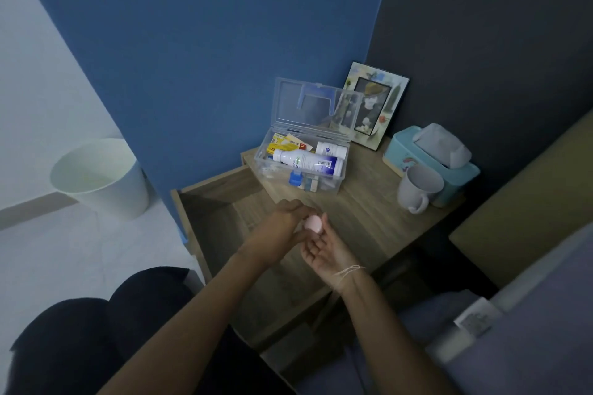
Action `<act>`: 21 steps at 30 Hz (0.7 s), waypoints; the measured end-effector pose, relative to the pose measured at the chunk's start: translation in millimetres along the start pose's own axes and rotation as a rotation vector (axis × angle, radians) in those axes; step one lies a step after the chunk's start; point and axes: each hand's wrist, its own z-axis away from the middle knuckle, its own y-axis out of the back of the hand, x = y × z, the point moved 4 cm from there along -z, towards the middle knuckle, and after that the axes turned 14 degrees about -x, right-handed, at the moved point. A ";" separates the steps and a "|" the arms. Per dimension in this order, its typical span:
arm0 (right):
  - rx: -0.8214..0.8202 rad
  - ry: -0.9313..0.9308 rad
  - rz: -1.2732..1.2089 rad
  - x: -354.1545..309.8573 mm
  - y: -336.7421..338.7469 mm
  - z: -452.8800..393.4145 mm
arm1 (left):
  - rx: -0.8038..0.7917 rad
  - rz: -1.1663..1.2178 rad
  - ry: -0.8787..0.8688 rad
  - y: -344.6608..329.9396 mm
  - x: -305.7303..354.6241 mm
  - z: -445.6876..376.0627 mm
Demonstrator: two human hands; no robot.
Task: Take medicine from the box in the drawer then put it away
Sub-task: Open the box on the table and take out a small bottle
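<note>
A clear plastic medicine box (pixel 333 184) stands on the wooden nightstand with its lid up against the blue wall. Inside lie a long white bottle (pixel 308 162), a smaller white bottle (pixel 332 150), yellow packets and a blue-capped item. Both my hands meet in front of the box, over the nightstand's left part. My left hand (pixel 276 231) grips a small pale pink container (pixel 313 223) and tilts it over my right hand (pixel 324 250). That right hand lies palm up beneath it, fingers spread. The drawer (pixel 211 202) is pulled out to the left and looks dark inside.
A grey mug (pixel 417 191) and a teal tissue box (pixel 433 157) stand at the nightstand's right. A framed picture (pixel 373 106) leans in the corner. A white bin (pixel 102 176) is on the floor at left. Bedding lies at lower right; my dark-clad knees are at lower left.
</note>
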 end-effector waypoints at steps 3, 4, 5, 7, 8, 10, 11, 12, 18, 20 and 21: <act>0.018 0.064 -0.071 3.2 0.2 2.1 | 0.021 -0.090 -0.027 -5.8 6.4 -1.6; 0.013 0.074 -0.084 4.2 0.3 3.6 | 0.025 -0.104 -0.034 -8.1 8.2 -1.1; 0.009 0.082 -0.091 4.5 0.9 4.6 | 0.028 -0.112 -0.038 -10.3 9.3 -0.6; 0.006 0.093 -0.093 3.8 3.5 6.0 | 0.038 -0.124 -0.030 -15.9 10.0 -0.2; 0.006 0.094 -0.095 3.5 4.3 6.4 | 0.048 -0.130 -0.020 -18.4 9.9 -0.1; 0.014 0.093 -0.088 3.3 6.4 7.1 | 0.065 -0.126 0.018 -24.0 9.2 -1.3; 0.021 0.091 -0.078 3.2 7.6 8.0 | 0.066 -0.115 0.050 -26.3 8.7 -2.5; 0.028 0.086 -0.063 3.1 8.0 8.8 | 0.062 -0.103 0.081 -28.1 8.2 -4.0; 0.042 0.087 0.003 -3.3 13.2 14.3 | -0.024 0.045 -0.075 -28.0 12.0 -8.6; 0.064 0.095 -0.037 -5.9 14.8 15.0 | -0.047 -0.005 -0.120 -25.4 14.3 -12.7; 0.077 0.096 -0.062 -7.2 15.1 14.8 | -0.052 -0.021 -0.111 -24.0 14.7 -15.9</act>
